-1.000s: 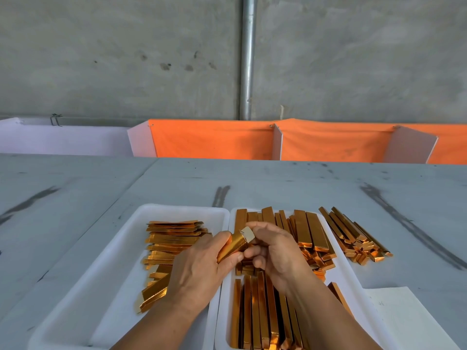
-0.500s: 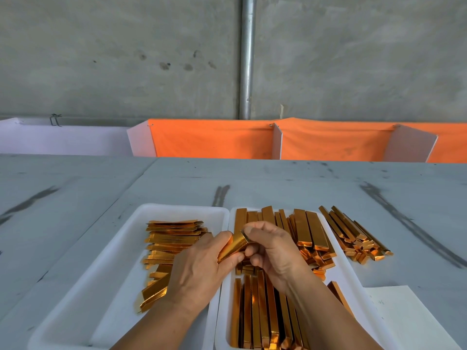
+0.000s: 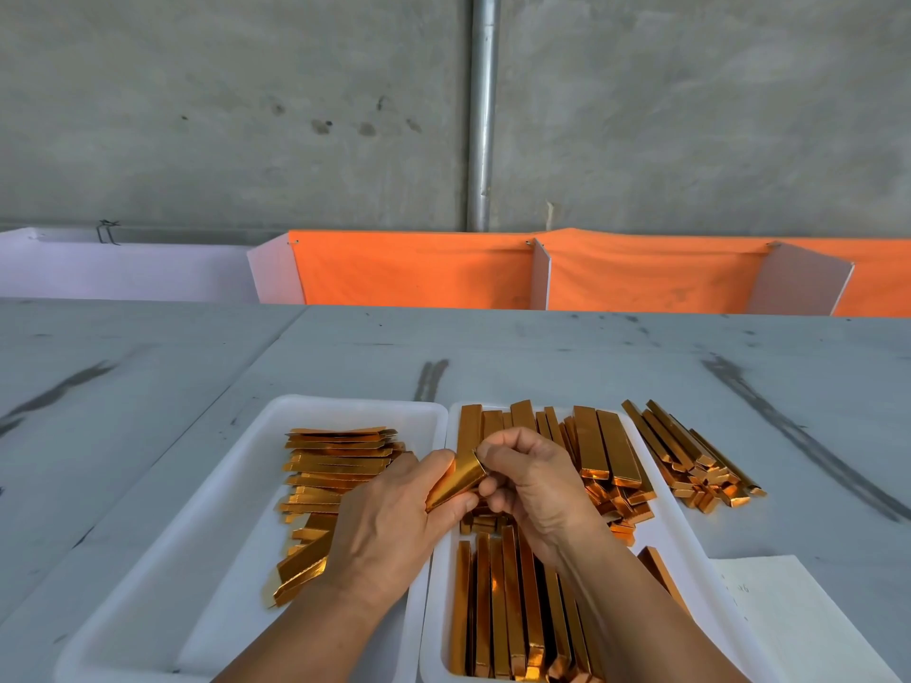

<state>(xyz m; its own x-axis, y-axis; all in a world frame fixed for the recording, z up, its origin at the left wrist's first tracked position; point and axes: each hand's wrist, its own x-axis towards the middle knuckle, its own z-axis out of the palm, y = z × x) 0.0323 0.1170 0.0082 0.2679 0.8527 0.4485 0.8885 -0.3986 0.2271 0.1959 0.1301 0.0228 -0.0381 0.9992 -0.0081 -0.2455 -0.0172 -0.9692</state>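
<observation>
A narrow gold foil box (image 3: 456,480) is held between both hands above the gap between two white trays. My left hand (image 3: 389,525) grips its lower part. My right hand (image 3: 532,480) pinches its upper end with curled fingers. The left tray (image 3: 231,525) holds a stack of flat gold box blanks (image 3: 335,465). The right tray (image 3: 680,520) holds several folded gold boxes (image 3: 606,451), some lying in a row near me (image 3: 508,608).
A loose pile of gold boxes (image 3: 690,456) lies on the grey table (image 3: 542,357) right of the trays. A white sheet of paper (image 3: 788,618) lies at the near right. Orange-covered panels (image 3: 419,268) and a white panel (image 3: 123,268) stand along the table's far edge.
The white open end flap of the held box, visible one second ago, is now folded in under my right fingers. Both hands stay in place over the trays.
</observation>
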